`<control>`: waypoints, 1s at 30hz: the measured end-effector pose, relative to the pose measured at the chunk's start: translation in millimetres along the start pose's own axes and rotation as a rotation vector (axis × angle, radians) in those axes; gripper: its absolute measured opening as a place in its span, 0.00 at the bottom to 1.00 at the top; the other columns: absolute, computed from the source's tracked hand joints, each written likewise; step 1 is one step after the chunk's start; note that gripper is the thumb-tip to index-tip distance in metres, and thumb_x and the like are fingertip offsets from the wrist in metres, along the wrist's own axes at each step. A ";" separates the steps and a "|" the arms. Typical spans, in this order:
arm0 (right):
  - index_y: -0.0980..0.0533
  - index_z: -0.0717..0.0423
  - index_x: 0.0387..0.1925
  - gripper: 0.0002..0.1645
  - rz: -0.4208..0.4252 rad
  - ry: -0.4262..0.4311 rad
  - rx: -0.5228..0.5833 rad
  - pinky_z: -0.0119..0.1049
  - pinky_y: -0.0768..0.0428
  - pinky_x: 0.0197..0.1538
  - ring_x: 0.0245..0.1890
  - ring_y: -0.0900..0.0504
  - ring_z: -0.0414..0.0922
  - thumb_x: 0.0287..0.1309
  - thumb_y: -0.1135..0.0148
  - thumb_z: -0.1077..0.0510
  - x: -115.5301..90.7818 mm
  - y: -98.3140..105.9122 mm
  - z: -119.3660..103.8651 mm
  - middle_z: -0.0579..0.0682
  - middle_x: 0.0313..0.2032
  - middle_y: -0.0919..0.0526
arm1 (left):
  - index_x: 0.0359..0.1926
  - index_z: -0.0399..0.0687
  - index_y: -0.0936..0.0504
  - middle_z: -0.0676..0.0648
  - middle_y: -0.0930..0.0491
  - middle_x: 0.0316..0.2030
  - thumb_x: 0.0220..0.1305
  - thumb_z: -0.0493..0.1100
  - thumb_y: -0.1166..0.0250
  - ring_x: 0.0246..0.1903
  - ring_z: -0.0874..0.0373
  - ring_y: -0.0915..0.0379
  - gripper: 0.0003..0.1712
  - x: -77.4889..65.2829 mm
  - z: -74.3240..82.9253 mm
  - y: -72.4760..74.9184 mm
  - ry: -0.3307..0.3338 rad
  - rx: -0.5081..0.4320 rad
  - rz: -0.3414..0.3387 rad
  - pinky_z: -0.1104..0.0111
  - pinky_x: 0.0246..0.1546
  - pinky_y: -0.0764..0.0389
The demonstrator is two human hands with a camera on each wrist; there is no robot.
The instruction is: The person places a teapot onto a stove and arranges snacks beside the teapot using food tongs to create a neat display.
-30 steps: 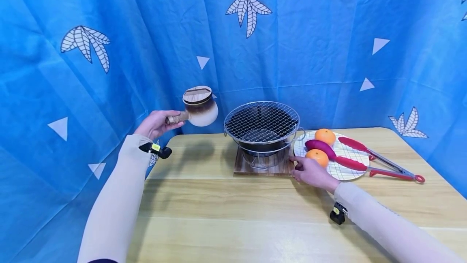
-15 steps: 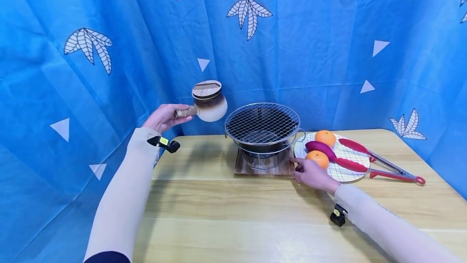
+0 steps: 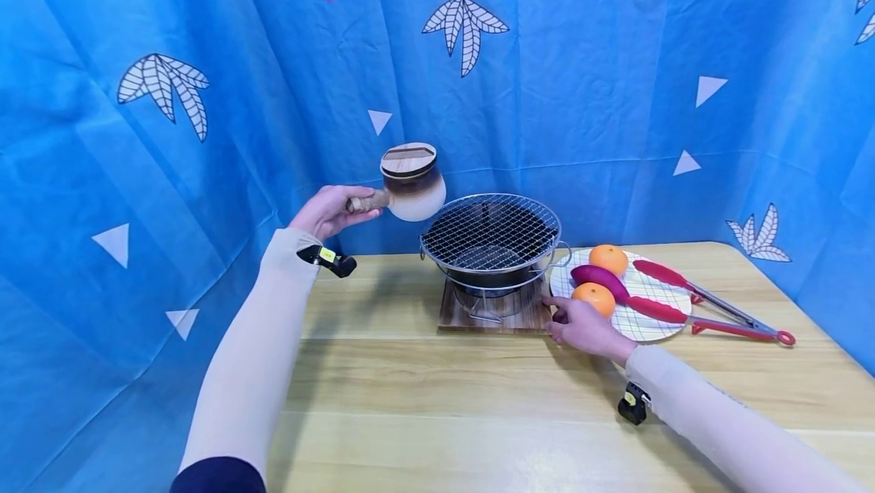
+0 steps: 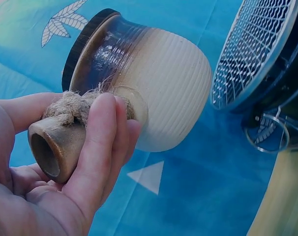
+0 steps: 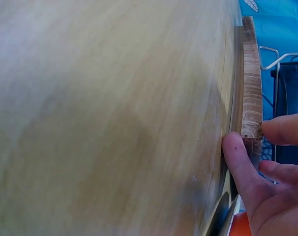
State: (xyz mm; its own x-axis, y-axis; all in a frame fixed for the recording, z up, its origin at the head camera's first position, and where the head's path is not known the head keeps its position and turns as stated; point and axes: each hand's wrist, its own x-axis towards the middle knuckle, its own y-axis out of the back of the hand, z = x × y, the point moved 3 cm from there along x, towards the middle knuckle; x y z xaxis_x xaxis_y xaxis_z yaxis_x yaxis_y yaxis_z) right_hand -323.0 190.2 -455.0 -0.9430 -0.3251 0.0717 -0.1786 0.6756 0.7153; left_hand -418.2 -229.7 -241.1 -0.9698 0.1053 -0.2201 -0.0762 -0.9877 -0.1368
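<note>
My left hand (image 3: 335, 212) holds the twine-wrapped side handle (image 4: 65, 142) of a lidded ceramic pot (image 3: 415, 200), brown at the top and cream below. The pot hangs in the air at the left edge of the grill, its flat wooden lid (image 3: 408, 161) in place. A round wire mesh (image 3: 488, 231) tops the black grill, which stands on a dark wooden board (image 3: 454, 313). At the board's near right corner my right hand (image 3: 581, 326) pinches the edge. The right wrist view shows the thumb low at the board's side (image 5: 252, 83) and a finger above.
Right of the grill lies a round checked plate (image 3: 645, 288) with two oranges (image 3: 608, 259) and a purple elongated vegetable (image 3: 598, 279). Red-tipped tongs (image 3: 741, 314) lie across the plate, their ring end on the table (image 3: 478, 387). A blue patterned curtain (image 3: 588, 83) closes off the back and left.
My left hand has carried the ceramic pot rightward and slightly up, closer to the grill. The right hand has stayed at the board's corner.
</note>
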 end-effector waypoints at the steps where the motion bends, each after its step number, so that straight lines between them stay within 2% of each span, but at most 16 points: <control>1: 0.35 0.67 0.70 0.35 0.000 -0.002 0.001 0.33 0.26 0.22 0.23 0.23 0.42 0.64 0.39 0.63 0.1 0.0 0.1 0.47 0.24 0.18 | 0.68 0.38 0.31 0.39 0.30 0.57 0.68 0.36 0.36 0.37 0.48 0.14 0.29 0.9 0.0 -2.6 -0.001 -0.001 -0.001 0.66 0.44 0.12; 9: 0.36 0.67 0.71 0.35 -0.003 -0.004 0.022 0.32 0.25 0.22 0.24 0.23 0.42 0.64 0.39 0.63 0.0 -1.1 1.5 0.47 0.25 0.18 | 0.67 0.34 0.30 0.38 0.31 0.59 0.68 0.33 0.38 0.37 0.47 0.15 0.28 10.2 -1.6 -20.6 -0.016 0.005 -0.024 0.66 0.42 0.11; 16: 0.36 0.66 0.71 0.35 -0.002 -0.010 0.022 0.32 0.26 0.21 0.23 0.22 0.42 0.64 0.39 0.63 0.4 -0.1 1.1 0.48 0.25 0.18 | 0.66 0.36 0.30 0.38 0.28 0.57 0.69 0.35 0.36 0.41 0.48 0.16 0.27 16.3 -3.8 -36.4 -0.024 0.027 -0.039 0.65 0.45 0.12; 25: 0.34 0.66 0.70 0.34 0.003 0.008 0.016 0.32 0.26 0.22 0.21 0.23 0.42 0.64 0.39 0.63 -0.2 0.1 1.8 0.48 0.23 0.18 | 0.64 0.35 0.27 0.39 0.26 0.56 0.68 0.33 0.37 0.39 0.51 0.16 0.24 25.8 -9.2 -56.0 -0.024 0.050 -0.051 0.63 0.49 0.13; 30: 0.35 0.66 0.70 0.34 0.005 0.003 0.018 0.32 0.27 0.21 0.20 0.24 0.42 0.65 0.40 0.63 -0.7 0.7 2.4 0.48 0.22 0.18 | 0.63 0.35 0.26 0.40 0.24 0.53 0.68 0.33 0.36 0.37 0.51 0.16 0.23 29.5 -9.8 -63.1 -0.022 0.049 -0.058 0.64 0.47 0.12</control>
State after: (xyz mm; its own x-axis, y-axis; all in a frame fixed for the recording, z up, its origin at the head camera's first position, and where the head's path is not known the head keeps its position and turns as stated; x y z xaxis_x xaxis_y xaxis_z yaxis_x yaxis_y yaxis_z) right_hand -323.2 192.5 -456.2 -0.9428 -0.3242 0.0775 -0.1790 0.6887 0.7026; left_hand -439.7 -163.1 -248.5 -0.9683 0.1603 -0.1918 -0.1429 -0.9845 -0.1016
